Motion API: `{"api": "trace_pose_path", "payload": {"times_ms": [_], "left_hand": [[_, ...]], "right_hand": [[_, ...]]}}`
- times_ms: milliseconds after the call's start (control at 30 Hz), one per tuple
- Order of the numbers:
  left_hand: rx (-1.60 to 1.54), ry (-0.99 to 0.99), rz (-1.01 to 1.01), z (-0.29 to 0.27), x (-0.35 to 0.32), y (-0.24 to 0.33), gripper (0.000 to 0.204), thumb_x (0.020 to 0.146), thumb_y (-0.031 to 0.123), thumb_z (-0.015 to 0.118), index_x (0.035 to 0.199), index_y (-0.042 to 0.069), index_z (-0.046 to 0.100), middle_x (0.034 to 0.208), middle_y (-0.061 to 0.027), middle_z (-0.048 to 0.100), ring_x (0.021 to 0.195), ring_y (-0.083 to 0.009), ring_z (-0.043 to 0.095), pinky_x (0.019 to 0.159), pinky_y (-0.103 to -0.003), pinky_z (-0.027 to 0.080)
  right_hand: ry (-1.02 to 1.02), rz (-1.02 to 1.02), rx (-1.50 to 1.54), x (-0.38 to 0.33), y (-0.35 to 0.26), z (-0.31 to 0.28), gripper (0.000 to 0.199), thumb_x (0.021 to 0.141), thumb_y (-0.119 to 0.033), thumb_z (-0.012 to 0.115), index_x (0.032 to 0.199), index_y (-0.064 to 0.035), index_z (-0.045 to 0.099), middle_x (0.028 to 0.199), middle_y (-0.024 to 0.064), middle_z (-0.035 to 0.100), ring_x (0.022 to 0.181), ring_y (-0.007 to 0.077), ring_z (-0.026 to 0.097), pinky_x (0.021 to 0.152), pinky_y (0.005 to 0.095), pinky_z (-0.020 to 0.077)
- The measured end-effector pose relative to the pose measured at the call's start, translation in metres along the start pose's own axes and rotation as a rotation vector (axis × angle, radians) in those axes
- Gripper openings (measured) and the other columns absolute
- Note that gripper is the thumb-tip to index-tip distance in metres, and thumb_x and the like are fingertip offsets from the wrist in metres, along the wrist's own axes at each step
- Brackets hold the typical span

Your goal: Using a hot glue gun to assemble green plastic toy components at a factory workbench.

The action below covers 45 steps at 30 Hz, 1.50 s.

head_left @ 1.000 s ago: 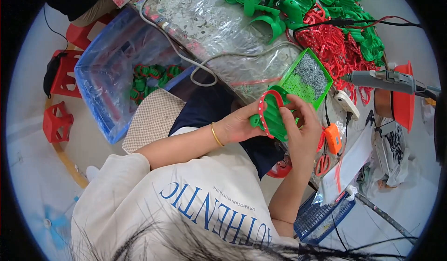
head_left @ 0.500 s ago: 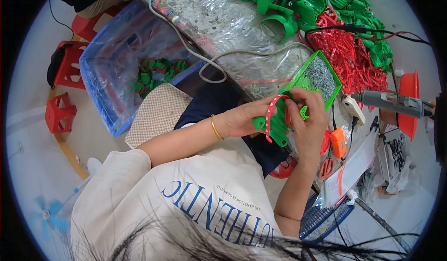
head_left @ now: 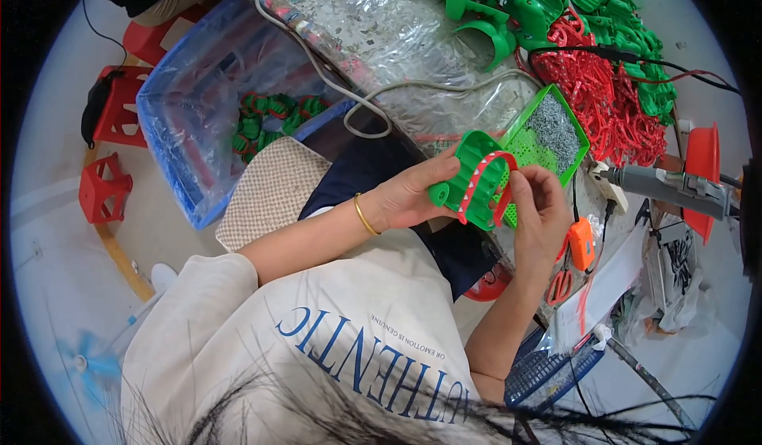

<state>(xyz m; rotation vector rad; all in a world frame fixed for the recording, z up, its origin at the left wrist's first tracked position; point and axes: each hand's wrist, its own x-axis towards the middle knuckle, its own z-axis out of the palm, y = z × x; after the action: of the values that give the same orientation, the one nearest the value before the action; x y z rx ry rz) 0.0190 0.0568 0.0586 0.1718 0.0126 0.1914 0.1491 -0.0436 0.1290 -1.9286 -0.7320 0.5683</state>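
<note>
My left hand (head_left: 414, 195) grips a green moulded plastic piece (head_left: 475, 153) by its left end, the hollow ribbed side facing up. Across this piece lies a curved red strip (head_left: 474, 184) with white triangular teeth, bent into a U. My right hand (head_left: 546, 211) pinches the strip at its right side with thumb and fingers. Whether the strip's ends are seated in the green piece, I cannot tell. Just beyond my right hand is a bright green basket (head_left: 585, 145) holding small grey metal bits, likely screws (head_left: 553, 133).
Heaps of green plastic pieces (head_left: 508, 4) and red strips (head_left: 595, 100) cover the table's far right. A grey cable (head_left: 317, 80) crosses the plastic-covered table. At left stands a blue lined crate (head_left: 178, 175) with assembled green-red pieces. Red scissors (head_left: 560, 286) and a grey tool (head_left: 667, 187) are at right.
The green piece has turned so its hollow side shows more fully. My right hand has drawn slightly right and down, now pinching only the red strip's side.
</note>
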Motion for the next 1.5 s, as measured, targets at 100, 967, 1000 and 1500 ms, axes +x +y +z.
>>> {"api": "trace_pose_path", "payload": {"times_ms": [100,967,1000,1500], "left_hand": [[0.024,-0.061,0.006,-0.002,0.000,-0.003,0.073,0.085,0.035,0.061,0.142,0.018,0.020,0.131,-0.0044,0.043,0.117,-0.0161,0.046,0.095,-0.040,0.042],[0.188,0.064,0.121,0.002,-0.001,-0.004,0.079,0.081,0.034,0.065,0.142,0.012,0.019,0.136,-0.0070,0.037,0.119,-0.0188,0.045,0.097,-0.034,0.041],[0.184,0.057,0.113,0.001,-0.001,-0.005,0.080,0.081,0.034,0.066,0.142,0.012,0.019,0.136,-0.0068,0.038,0.120,-0.0186,0.045,0.098,-0.034,0.040],[0.233,0.033,0.080,0.010,-0.005,-0.001,0.084,0.079,0.033,0.068,0.143,0.012,0.018,0.133,-0.0063,0.040,0.121,-0.0164,0.042,0.099,-0.031,0.036]], "right_hand": [[-0.013,0.073,-0.026,-0.001,0.008,0.005,0.012,0.086,-0.010,0.061,0.090,0.0012,0.059,0.081,0.0005,0.059,0.073,0.0049,0.053,0.066,0.0182,0.0426],[0.057,0.200,0.034,-0.019,-0.001,0.009,0.015,0.086,-0.011,0.062,0.093,0.0016,0.058,0.081,0.0023,0.060,0.071,0.0059,0.054,0.063,0.0183,0.0431],[0.086,0.174,0.075,-0.018,-0.001,0.009,0.014,0.086,-0.010,0.062,0.093,0.0015,0.058,0.082,0.0023,0.060,0.072,0.0059,0.054,0.063,0.0182,0.0431],[-0.003,0.154,0.249,-0.010,0.030,0.005,0.018,0.085,-0.011,0.062,0.099,0.0010,0.061,0.089,0.0022,0.062,0.078,0.0061,0.054,0.069,0.0183,0.0416]]}}
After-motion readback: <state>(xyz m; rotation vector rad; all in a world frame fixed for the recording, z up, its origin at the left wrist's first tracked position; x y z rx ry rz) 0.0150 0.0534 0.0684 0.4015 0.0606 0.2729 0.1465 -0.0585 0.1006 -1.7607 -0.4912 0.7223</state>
